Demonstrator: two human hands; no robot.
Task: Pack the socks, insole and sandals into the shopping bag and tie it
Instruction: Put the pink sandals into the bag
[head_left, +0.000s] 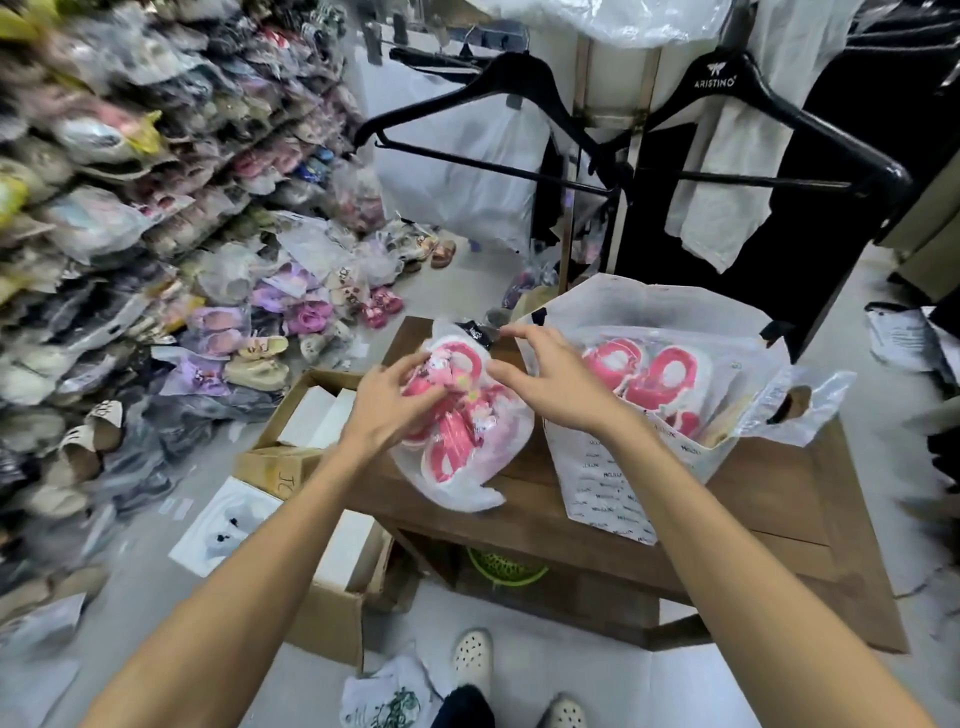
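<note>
While a clear packet of pink sandals (457, 415) is gripped at its left side by the left hand (387, 408), whose fingers are curled onto the plastic, the right hand (545, 379) is held just above the packet's right side with its fingers spread apart and nothing clasped between them; whether the fingertips touch the plastic cannot be told. The packet is seen at the centre of the frame, resting on the left part of a wooden table (779, 499), with a small dark item (478, 332) lying at its upper edge, too blurred to be identified. Just to the right of the packet, a white shopping bag (613, 483) printed with small dark lettering is spread open on the same table, and a second pair of pink sandals (649, 374) is seen inside it through the thin plastic. One cut-out handle (792, 405) of the bag is visible at the right of the frame. Below and left of the table, open cardboard boxes (322, 462) are placed on the floor. Shelves of bagged footwear (130, 182) are stacked along the left of the frame, and black hangers (737, 98) are hung at the upper right.
</note>
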